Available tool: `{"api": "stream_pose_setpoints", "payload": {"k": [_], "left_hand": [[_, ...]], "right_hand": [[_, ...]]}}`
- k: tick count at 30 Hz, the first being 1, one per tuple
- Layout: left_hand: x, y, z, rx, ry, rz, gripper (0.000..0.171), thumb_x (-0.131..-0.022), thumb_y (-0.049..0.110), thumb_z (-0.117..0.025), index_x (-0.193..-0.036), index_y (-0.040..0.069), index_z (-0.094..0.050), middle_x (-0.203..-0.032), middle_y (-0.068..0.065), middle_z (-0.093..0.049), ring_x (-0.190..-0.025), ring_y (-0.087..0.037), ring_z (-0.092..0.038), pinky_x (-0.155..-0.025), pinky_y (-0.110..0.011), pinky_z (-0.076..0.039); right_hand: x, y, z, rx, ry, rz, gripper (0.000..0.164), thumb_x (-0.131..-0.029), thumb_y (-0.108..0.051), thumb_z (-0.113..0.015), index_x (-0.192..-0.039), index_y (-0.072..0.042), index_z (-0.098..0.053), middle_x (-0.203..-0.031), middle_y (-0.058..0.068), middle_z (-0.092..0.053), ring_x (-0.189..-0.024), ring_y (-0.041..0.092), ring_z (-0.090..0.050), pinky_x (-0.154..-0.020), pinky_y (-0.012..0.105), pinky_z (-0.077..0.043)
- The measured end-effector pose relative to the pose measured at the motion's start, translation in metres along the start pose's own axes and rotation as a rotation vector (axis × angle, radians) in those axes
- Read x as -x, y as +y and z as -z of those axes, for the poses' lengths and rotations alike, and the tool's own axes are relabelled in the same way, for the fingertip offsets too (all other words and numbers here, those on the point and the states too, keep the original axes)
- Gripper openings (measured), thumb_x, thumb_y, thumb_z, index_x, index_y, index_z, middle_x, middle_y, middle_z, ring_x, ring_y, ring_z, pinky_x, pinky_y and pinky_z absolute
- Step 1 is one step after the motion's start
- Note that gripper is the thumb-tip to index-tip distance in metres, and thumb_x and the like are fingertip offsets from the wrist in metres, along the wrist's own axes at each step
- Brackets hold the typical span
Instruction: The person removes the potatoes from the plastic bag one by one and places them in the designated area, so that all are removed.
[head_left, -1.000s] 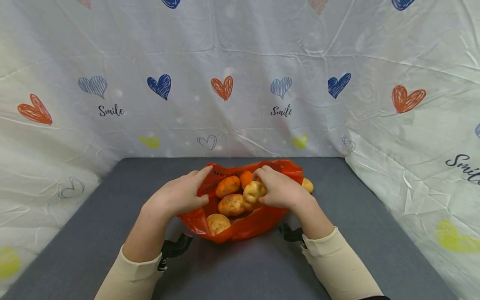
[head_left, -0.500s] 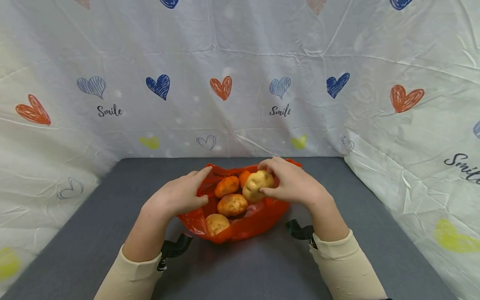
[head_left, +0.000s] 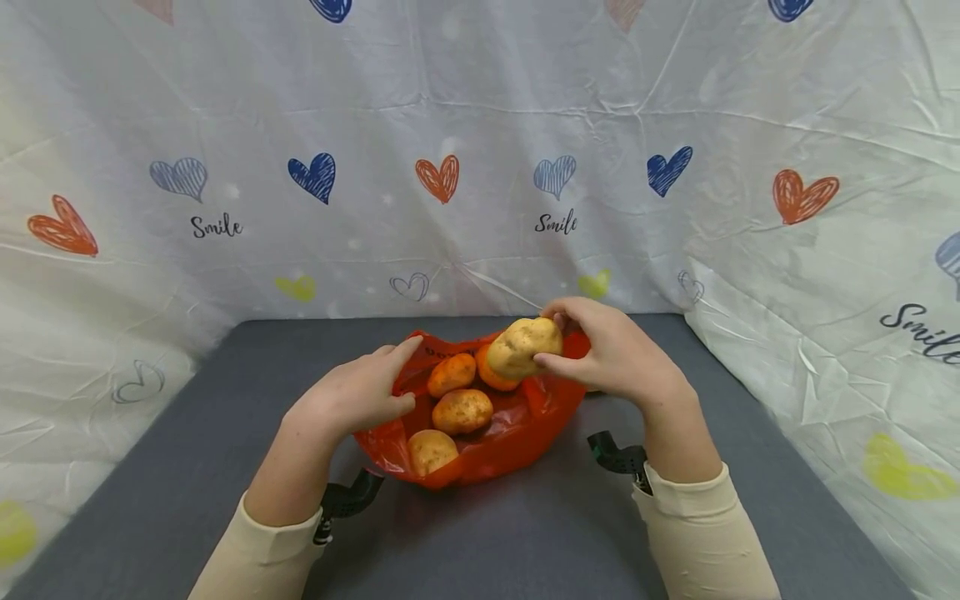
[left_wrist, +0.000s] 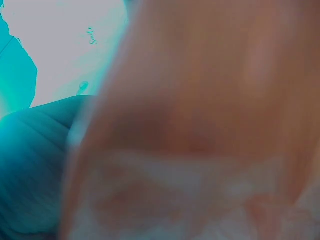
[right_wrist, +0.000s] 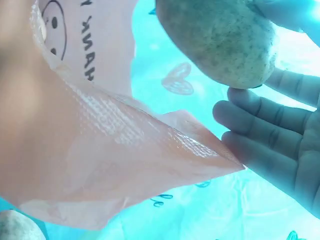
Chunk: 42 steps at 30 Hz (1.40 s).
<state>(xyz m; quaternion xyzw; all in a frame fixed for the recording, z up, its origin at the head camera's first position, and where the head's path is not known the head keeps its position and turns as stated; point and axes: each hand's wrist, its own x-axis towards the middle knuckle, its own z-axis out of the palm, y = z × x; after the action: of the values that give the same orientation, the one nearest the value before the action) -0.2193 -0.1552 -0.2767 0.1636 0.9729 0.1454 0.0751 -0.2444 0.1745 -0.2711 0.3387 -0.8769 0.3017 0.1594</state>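
A pale yellow potato [head_left: 525,346] is held up over the right part of the red plastic bag [head_left: 510,450]. My right hand [head_left: 615,354] pinches it between thumb and fingers. The right wrist view has the same potato [right_wrist: 220,40] at the top, beside the fingers of the right hand [right_wrist: 285,130]. My left hand [head_left: 356,387] rests at the bag's left rim, thumb and index finger spread apart along it. In the bag lie several potatoes, among them a browner one [head_left: 462,412] and one near the front rim [head_left: 432,451].
Just right of the bag, mostly hidden behind it, another potato [head_left: 592,390] lies on the grey table [head_left: 480,550]. A white curtain [head_left: 480,108] printed with hearts stands behind and at both sides. A blurred close surface [left_wrist: 200,75] fills most of the left wrist view.
My right hand has lifted the potato up out of the bag and moved it slightly to the right, uncovering more of the bag's inside. The left hand has stayed in place.
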Motion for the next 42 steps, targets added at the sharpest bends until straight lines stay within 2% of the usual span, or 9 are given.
{"api": "stream_pose_setpoints", "payload": {"k": [4, 7, 11, 17, 31, 38, 42], "left_hand": [[-0.001, -0.001, -0.001, -0.008, 0.000, -0.007, 0.082, -0.097, 0.026, -0.067, -0.165, 0.015, -0.023, -0.160, -0.020, -0.037, -0.141, -0.040, -0.043, -0.107, -0.060, -0.042], [-0.002, -0.001, -0.001, -0.012, 0.002, -0.012, 0.082, -0.097, 0.026, -0.067, -0.165, 0.015, -0.023, -0.159, -0.019, -0.038, -0.140, -0.039, -0.044, -0.107, -0.059, -0.043], [-0.002, 0.000, -0.001, -0.012, 0.005, -0.014, 0.082, -0.097, 0.026, -0.067, -0.165, 0.015, -0.023, -0.159, -0.019, -0.038, -0.140, -0.039, -0.044, -0.107, -0.059, -0.043], [-0.003, 0.001, -0.001, -0.014, 0.006, -0.008, 0.082, -0.097, 0.026, -0.067, -0.165, 0.016, -0.023, -0.160, -0.019, -0.038, -0.141, -0.040, -0.043, -0.107, -0.060, -0.042], [-0.002, 0.001, -0.002, -0.016, 0.008, -0.020, 0.081, -0.096, 0.026, -0.066, -0.165, 0.015, -0.025, -0.158, -0.019, -0.040, -0.140, -0.039, -0.044, -0.107, -0.059, -0.042], [-0.003, 0.002, -0.002, -0.014, -0.003, -0.007, 0.081, -0.096, 0.027, -0.066, -0.165, 0.015, -0.024, -0.159, -0.018, -0.039, -0.142, -0.039, -0.042, -0.109, -0.060, -0.040], [-0.002, 0.001, -0.003, -0.015, -0.002, -0.010, 0.081, -0.096, 0.027, -0.067, -0.165, 0.015, -0.025, -0.159, -0.018, -0.039, -0.142, -0.039, -0.042, -0.108, -0.060, -0.040]], "right_hand": [[0.002, 0.001, 0.004, -0.005, 0.044, 0.013, 0.038, -0.087, -0.029, -0.084, -0.116, -0.014, -0.065, -0.100, -0.005, -0.064, -0.092, 0.014, -0.060, -0.082, 0.038, -0.054], [0.003, 0.002, 0.007, -0.001, 0.087, 0.013, 0.037, -0.088, -0.027, -0.083, -0.117, -0.012, -0.064, -0.102, -0.004, -0.065, -0.095, 0.013, -0.062, -0.089, 0.038, -0.054], [0.005, 0.005, 0.012, 0.020, 0.156, 0.004, 0.040, -0.091, -0.027, -0.081, -0.122, -0.009, -0.062, -0.107, -0.001, -0.066, -0.098, 0.015, -0.064, -0.095, 0.040, -0.054], [0.009, 0.010, 0.019, 0.048, 0.223, -0.033, 0.046, -0.092, -0.024, -0.079, -0.128, -0.003, -0.059, -0.113, 0.007, -0.064, -0.101, 0.022, -0.065, -0.094, 0.046, -0.055], [0.020, 0.031, 0.039, -0.003, 0.259, -0.175, 0.044, -0.098, -0.024, -0.070, -0.133, -0.001, -0.055, -0.118, 0.014, -0.062, -0.101, 0.029, -0.064, -0.098, 0.055, -0.052], [0.025, 0.038, 0.048, -0.002, 0.222, -0.262, 0.049, -0.100, -0.032, -0.067, -0.137, -0.003, -0.054, -0.121, 0.015, -0.062, -0.106, 0.032, -0.063, -0.099, 0.057, -0.050], [0.027, 0.040, 0.051, 0.019, 0.190, -0.292, 0.050, -0.101, -0.034, -0.065, -0.138, -0.003, -0.053, -0.122, 0.017, -0.061, -0.106, 0.035, -0.063, -0.095, 0.057, -0.052]]}}
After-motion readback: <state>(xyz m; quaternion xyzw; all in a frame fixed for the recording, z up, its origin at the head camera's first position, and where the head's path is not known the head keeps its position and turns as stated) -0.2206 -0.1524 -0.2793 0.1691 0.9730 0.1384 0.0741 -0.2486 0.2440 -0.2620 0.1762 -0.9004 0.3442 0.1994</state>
